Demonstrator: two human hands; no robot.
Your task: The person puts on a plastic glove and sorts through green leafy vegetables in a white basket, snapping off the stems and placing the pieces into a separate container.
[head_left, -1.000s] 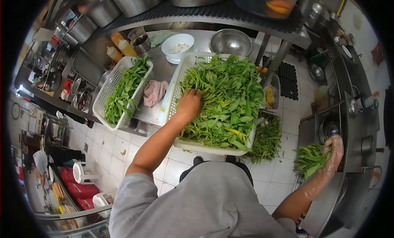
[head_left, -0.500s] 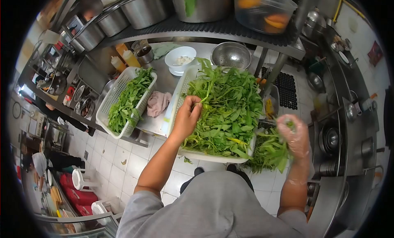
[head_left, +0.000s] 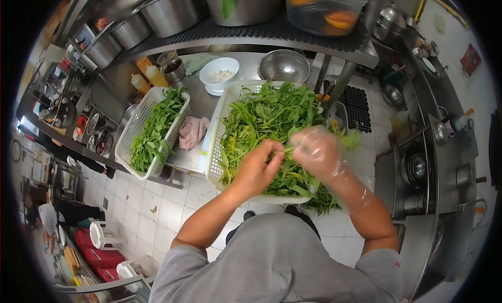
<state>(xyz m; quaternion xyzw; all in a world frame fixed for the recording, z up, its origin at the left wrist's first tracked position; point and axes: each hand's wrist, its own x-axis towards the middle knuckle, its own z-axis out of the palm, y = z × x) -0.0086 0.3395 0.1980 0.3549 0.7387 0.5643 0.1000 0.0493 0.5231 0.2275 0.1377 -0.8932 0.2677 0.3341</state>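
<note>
My left hand [head_left: 260,166], bare, is closed with thumb and fingertips pinching the end of a green stem. Close beside it, my right hand [head_left: 316,152] in a clear plastic glove is closed on the same stalk of leafy greens [head_left: 349,140], whose leaves poke out past its far side. The right hand is slightly blurred. Both hands hover over a large white perforated basket [head_left: 214,151] heaped with leafy greens [head_left: 285,107]. A smaller white basket [head_left: 123,149] to the left holds more greens [head_left: 154,136].
A pink cloth [head_left: 192,132] lies between the baskets. Behind stand a white bowl [head_left: 208,71] and a steel colander [head_left: 284,68]. Overhead, a shelf [head_left: 251,41] carries steel pots [head_left: 172,13] and a clear tub [head_left: 324,18]. Loose greens [head_left: 322,202] hang below the big basket's right corner.
My right hand has swung left from the loose greens beyond the basket to meet my left hand. My left hand has moved slightly down and right, and the view has shifted a little.
</note>
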